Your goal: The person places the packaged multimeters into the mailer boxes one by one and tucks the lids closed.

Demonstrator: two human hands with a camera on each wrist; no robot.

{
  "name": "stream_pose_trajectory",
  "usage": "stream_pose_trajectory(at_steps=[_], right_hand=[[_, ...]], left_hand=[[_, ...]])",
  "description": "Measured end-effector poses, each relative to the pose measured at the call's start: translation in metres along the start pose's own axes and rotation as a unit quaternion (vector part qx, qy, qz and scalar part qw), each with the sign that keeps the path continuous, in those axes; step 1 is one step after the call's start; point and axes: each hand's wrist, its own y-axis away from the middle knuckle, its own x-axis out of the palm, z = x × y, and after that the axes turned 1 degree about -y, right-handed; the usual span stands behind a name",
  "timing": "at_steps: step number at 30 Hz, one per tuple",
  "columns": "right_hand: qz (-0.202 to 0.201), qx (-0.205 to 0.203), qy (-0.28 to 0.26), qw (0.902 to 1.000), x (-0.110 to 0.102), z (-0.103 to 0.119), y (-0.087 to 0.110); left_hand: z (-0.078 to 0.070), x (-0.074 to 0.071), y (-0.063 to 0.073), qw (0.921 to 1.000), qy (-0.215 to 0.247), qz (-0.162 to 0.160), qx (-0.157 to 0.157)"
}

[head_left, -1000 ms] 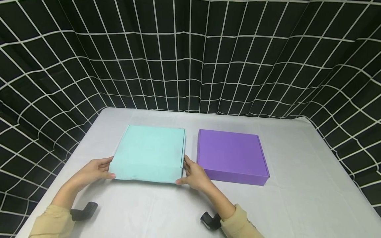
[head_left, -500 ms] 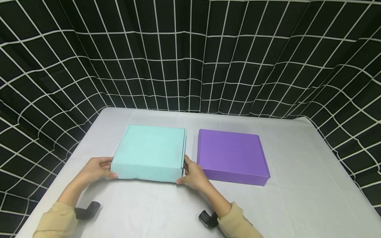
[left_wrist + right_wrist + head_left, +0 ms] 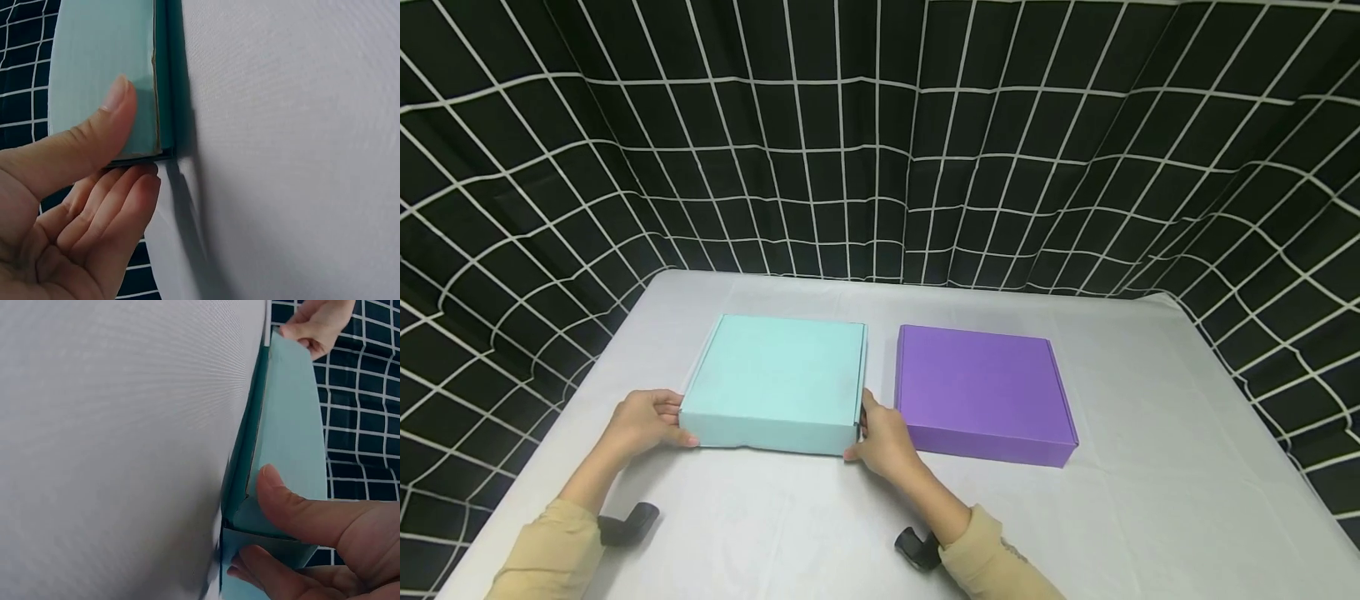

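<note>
A mint-green cardboard box [image 3: 778,367] lies flat on the white-covered table, its lid down and its front flap [image 3: 767,431] hanging over the front side. My left hand [image 3: 642,423] grips the front left corner. In the left wrist view its thumb presses on the flap while the fingers bend against the side of the box. At the front right corner my right hand [image 3: 886,437] holds the box the same way, thumb on the flap and fingers along the side panel. A narrow dark gap [image 3: 250,440] shows under the flap's lower edge in the right wrist view.
A closed purple box [image 3: 981,387] lies just right of the mint box, close by my right hand. Black wrist-worn devices [image 3: 630,525] sit at both sleeves. A black curtain with a white grid [image 3: 880,150] surrounds the table's back and sides.
The mint box's front flap has swung down and inward, from slanting outward to nearly upright against the front. Both hands followed it slightly, thumbs still on the flap. The purple box stayed put.
</note>
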Motion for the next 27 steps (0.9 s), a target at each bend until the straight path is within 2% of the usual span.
stream_pose_trajectory(at_steps=[12, 21, 27], right_hand=[[-0.027, -0.009, 0.012, 0.9995, 0.005, 0.001, -0.003], [-0.063, -0.011, 0.041, 0.9972, 0.008, 0.006, -0.006], [-0.083, -0.041, 0.076, 0.9928, 0.008, 0.008, -0.007]], left_hand=[[-0.003, 0.002, -0.003, 0.9996, -0.008, -0.024, -0.013], [-0.009, 0.006, -0.002, 0.9972, -0.033, -0.068, 0.003], [-0.009, 0.013, -0.002, 0.9945, -0.042, -0.096, 0.003]])
